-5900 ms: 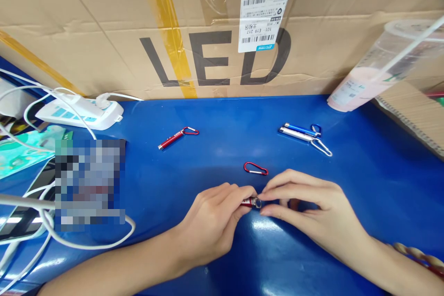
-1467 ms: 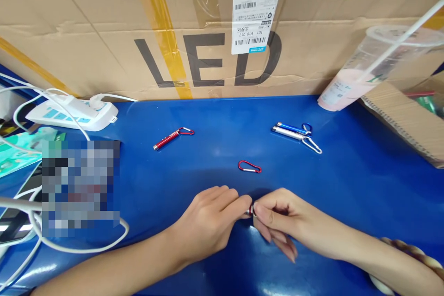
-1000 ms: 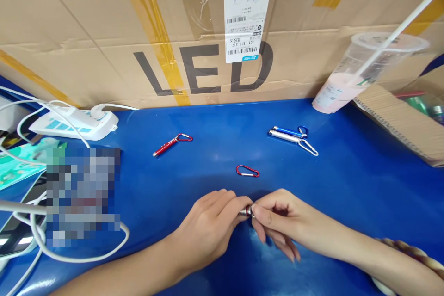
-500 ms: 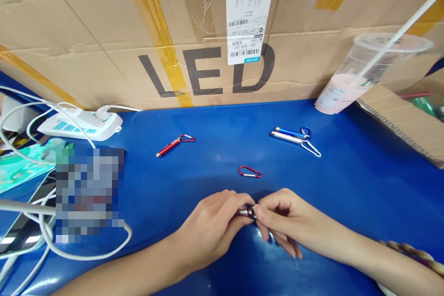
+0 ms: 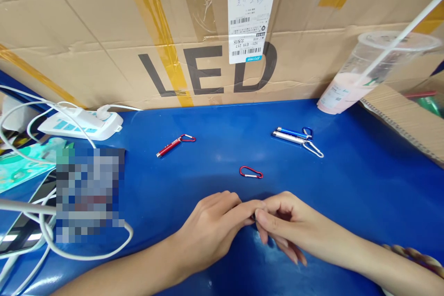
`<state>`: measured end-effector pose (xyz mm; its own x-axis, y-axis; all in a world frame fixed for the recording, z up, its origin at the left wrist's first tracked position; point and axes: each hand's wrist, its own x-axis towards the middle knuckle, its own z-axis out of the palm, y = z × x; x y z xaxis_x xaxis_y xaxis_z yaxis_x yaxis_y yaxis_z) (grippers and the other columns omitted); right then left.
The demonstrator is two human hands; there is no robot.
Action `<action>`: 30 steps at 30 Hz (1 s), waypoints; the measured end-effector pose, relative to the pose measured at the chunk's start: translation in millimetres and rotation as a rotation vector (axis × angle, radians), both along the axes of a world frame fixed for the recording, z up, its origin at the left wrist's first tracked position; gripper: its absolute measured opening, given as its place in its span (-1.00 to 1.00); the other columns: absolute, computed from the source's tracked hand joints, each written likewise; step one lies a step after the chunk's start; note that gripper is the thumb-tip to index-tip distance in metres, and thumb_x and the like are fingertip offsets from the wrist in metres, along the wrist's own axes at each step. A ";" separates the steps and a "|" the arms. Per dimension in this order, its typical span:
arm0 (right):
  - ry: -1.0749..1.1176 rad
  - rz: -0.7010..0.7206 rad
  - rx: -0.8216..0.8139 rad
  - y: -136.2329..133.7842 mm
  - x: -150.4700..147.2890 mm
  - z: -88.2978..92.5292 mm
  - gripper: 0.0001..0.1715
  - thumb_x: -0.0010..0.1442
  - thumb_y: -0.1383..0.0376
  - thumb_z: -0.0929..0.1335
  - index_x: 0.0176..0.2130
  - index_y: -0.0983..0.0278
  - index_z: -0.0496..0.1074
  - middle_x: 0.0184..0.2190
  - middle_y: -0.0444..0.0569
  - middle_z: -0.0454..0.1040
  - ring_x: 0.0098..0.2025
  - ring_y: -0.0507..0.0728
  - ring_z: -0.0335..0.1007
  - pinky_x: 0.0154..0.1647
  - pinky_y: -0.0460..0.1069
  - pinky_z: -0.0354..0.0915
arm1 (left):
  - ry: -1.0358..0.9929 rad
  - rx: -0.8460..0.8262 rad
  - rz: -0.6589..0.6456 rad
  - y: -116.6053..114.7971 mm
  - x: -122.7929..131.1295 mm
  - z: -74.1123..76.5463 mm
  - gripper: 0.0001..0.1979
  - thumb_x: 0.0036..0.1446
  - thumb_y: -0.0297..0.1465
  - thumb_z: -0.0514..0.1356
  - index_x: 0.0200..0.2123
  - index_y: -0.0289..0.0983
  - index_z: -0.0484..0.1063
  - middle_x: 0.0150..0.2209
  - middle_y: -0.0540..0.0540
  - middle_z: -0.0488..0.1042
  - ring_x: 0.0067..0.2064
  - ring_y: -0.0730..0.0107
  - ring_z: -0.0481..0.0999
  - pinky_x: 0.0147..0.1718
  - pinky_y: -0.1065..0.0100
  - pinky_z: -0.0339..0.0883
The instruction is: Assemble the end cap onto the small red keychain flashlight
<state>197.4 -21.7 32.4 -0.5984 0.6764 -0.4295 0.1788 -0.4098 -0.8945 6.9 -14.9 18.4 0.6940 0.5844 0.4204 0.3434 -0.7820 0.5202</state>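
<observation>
My left hand [image 5: 217, 229] and my right hand [image 5: 289, 219] meet low in the middle, both closed around a small penlight [image 5: 254, 216]. Only a dark sliver of it shows between the fingertips; the rest is covered. The left forefinger stretches across to the right thumb and fingertips, which pinch the penlight's right end. Just beyond the hands lies a loose red carabiner [image 5: 251, 175]. Farther left is a red penlight [image 5: 168, 147] with its own red carabiner. At the right, a silver penlight [image 5: 288, 137] and a blue penlight [image 5: 290, 132] lie side by side with their clips.
A large cardboard box [image 5: 121, 69] walls off the back of the blue table [image 5: 208, 148]. A tall drink cup [image 5: 342, 88] with a straw stands at back right beside a cardboard tray [image 5: 402, 120]. Leftward are a power strip [image 5: 86, 125], white cables [image 5: 90, 257] and a phone [image 5: 27, 217].
My left forefinger has slid right over the penlight, hiding its red and silver barrel, which showed earlier. The view has shifted slightly; the other penlights and the loose carabiner lie as before.
</observation>
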 end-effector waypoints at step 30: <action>0.061 -0.071 -0.095 1.8 1.5 -7.1 -0.60 0.13 0.02 0.34 -0.43 0.33 0.39 -0.71 -0.29 0.24 -0.76 -0.14 0.15 -0.87 -0.31 0.14 | -0.043 0.035 0.073 0.5 -1.7 -2.8 -0.78 0.32 -0.47 -0.01 -0.06 -0.30 0.37 -0.43 -0.04 0.50 -0.47 0.41 0.36 -0.48 0.37 0.26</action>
